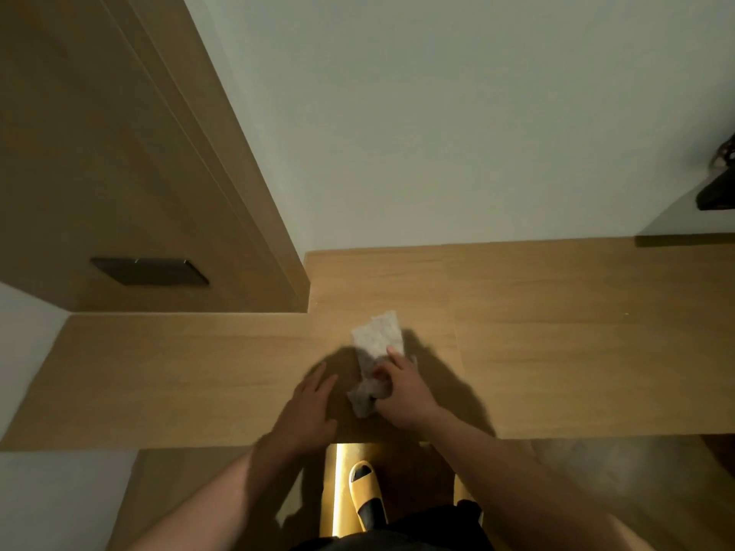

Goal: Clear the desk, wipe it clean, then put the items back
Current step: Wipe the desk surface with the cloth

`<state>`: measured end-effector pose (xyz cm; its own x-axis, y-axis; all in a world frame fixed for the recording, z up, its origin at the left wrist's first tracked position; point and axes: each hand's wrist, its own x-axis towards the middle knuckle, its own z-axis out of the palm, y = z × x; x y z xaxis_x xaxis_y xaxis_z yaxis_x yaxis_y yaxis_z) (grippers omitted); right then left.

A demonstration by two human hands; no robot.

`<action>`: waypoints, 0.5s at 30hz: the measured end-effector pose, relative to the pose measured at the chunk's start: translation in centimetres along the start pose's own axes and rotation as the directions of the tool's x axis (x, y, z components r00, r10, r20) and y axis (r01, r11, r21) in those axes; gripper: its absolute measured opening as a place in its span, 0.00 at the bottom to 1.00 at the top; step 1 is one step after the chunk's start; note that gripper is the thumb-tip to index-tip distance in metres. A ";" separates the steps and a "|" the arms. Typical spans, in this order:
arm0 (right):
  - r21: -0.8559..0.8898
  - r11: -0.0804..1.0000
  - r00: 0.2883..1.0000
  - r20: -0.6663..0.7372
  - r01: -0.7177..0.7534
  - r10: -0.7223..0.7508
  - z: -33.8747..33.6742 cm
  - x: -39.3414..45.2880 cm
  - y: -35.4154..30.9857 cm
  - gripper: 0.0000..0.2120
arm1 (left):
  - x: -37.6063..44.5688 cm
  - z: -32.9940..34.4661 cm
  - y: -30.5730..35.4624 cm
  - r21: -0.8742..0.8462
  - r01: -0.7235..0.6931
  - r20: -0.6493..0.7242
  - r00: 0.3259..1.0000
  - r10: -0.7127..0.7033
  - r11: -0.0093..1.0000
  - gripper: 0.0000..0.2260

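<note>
Gripping cloth (pixel 376 351) on desk (pixel 557 332): right hand (pixel 401 387) (left hand (pixel 310 407) flat).

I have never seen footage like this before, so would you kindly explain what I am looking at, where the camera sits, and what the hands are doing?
There is no machine here: a person works with two bare hands. The single picture comes from a wide-angle camera worn on the person's head, looking forward and down, which is why the walls seem to lean.

The light brown wooden desk top fills the middle. On it lies a pale grey speckled wiping cloth, stretched out away from the person. The right hand grips the near, bunched end of that cloth. The left hand rests flat on the wood beside it, holding nothing.

At the far right edge sits a dark object, too cut off to identify. A dark rectangular plate is set in the wooden panel at left. Below the desk edge you see a yellow and black slipper.
</note>
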<state>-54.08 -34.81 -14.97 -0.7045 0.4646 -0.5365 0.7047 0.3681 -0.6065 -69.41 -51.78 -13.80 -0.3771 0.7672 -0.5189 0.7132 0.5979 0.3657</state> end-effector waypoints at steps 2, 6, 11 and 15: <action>0.055 0.997 0.997 -0.055 0.063 -0.060 -1.1 -1.0 0.6 0.34 | 0.8 -0.4 1.3 0.015 -0.030 -0.020 0.999 0.030 0.999 0.43; 0.072 0.996 0.986 -0.162 0.046 -0.034 -3.9 -3.5 5.1 0.40 | 3.4 0.3 4.1 0.034 -0.054 0.004 0.999 0.054 0.998 0.42; 0.021 0.970 0.942 -0.231 -0.244 0.242 -6.7 -7.6 12.0 0.39 | 6.0 2.4 8.0 0.007 0.019 0.098 0.995 -0.020 1.000 0.47; -0.022 0.939 0.912 -0.243 -0.344 0.329 -7.9 -10.6 15.2 0.41 | 7.8 3.3 10.9 0.001 0.000 0.076 0.997 0.000 1.000 0.42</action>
<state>-35.21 -27.75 -13.87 -0.3903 0.7411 -0.5464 0.9059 0.2030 -0.3717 -62.64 -40.06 -16.38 -0.3307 0.7474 -0.5763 0.7141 0.5974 0.3650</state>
